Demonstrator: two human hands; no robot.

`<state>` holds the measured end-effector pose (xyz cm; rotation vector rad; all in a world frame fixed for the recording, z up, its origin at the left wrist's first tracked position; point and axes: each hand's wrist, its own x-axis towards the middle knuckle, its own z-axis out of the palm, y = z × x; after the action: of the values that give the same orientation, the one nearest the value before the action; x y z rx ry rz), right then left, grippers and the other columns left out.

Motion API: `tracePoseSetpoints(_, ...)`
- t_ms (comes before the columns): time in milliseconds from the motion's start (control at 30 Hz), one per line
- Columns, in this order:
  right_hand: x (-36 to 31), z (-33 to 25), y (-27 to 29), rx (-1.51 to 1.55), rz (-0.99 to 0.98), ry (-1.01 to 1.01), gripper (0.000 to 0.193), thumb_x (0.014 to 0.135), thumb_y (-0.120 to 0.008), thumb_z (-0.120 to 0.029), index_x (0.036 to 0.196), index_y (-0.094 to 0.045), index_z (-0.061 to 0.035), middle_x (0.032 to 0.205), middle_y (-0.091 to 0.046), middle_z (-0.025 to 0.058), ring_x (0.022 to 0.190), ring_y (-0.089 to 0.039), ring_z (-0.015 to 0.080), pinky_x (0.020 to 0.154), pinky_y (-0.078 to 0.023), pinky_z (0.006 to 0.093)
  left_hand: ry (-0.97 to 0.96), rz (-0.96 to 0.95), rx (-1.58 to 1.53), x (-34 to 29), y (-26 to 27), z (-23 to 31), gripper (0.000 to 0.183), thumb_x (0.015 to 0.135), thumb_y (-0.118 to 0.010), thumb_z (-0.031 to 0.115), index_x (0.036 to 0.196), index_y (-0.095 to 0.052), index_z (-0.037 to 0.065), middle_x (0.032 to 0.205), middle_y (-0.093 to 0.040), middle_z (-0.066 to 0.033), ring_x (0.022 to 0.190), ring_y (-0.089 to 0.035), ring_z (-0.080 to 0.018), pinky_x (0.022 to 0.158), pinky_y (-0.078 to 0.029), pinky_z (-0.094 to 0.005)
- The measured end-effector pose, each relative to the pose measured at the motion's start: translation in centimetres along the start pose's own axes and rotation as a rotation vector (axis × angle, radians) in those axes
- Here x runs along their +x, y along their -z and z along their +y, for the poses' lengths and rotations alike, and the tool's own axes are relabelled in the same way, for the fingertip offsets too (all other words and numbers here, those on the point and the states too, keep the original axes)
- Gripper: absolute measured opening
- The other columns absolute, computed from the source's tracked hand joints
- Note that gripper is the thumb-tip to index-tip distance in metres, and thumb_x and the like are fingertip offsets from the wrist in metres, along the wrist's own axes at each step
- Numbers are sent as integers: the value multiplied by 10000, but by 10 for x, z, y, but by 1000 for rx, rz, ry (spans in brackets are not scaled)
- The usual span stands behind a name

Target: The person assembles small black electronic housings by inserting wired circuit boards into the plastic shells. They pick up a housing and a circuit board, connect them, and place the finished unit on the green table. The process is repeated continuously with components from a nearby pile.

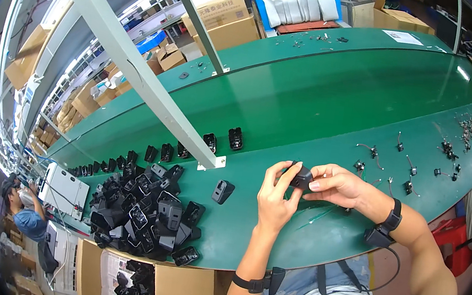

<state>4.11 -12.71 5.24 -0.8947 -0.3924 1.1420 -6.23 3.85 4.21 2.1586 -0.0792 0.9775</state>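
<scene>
A small black plastic housing [302,178] is held up over the green table between both hands. My left hand [276,202] grips it from the left, fingers bent over its top. From the other side my right hand [338,186] pinches it with thumb and fingers. One more black housing [222,192] lies alone on the table to the left of my hands. Small parts with thin wires [373,152] are scattered just beyond and right of my right hand. What is inside the held housing cannot be seen.
A heap of black housings [170,213] covers the table's left, beside a white box-shaped machine [66,190]. Several housings stand in a row on the green belt [326,88]. A grey post [139,71] rises before it. An open carton [186,289] sits below the edge; a person [30,216] is far left.
</scene>
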Motion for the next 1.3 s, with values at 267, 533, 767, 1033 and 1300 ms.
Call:
tracePoseSetpoints(267, 32, -2, -21, -281, 31, -93, 275, 913, -718, -202, 1154, -698, -71, 1096, -665, 17, 1030, -599, 105, 901, -508, 311, 98, 1, 24, -7, 32, -10, 627, 719, -797, 15, 1310, -616, 122, 1235, -567, -131, 1027, -629, -289, 783, -532, -351)
tracePoseSetpoints(533, 200, -23, 12, -1764, 255, 441, 271, 715, -832, -282, 931, -767, -132, 1218, -611, 155, 1150, -555, 342, 996, -463, 432, 333, 121, 695, -46, 97, -70, 653, 769, -747, 145, 1339, -462, 2, 1318, -456, -243, 1235, -449, -438, 1039, -382, -509)
tracePoseSetpoints(767, 215, -15, 40, -1900, 270, 355, 397, 701, -818, -313, 1073, -746, -195, 1405, -472, 172, 1247, -472, 393, 1023, -458, 495, 301, -44, 771, -71, 85, -103, 640, 790, -688, 129, 1379, -457, 32, 1351, -447, -239, 1236, -463, -432, 1000, -419, -531)
tracePoseSetpoints(1033, 62, -68, 50, -1777, -4, 181, 314, 807, -713, -240, 1089, -700, -105, 1082, -711, 101, 942, -690, 299, 853, -549, 417, 329, -103, 623, -58, 76, -84, 479, 742, -765, 178, 1089, -475, 21, 1183, -514, -208, 1025, -560, -421, 846, -496, -495)
tracePoseSetpoints(1300, 5, -21, 35, -1930, 113, 249, 384, 788, -761, -240, 1141, -642, -150, 1064, -652, 117, 911, -682, 340, 808, -560, 450, 689, -163, -448, -10, 28, -36, 631, 839, -752, 116, 1327, -364, 17, 1234, -527, -183, 891, -672, -268, 716, -567, -369)
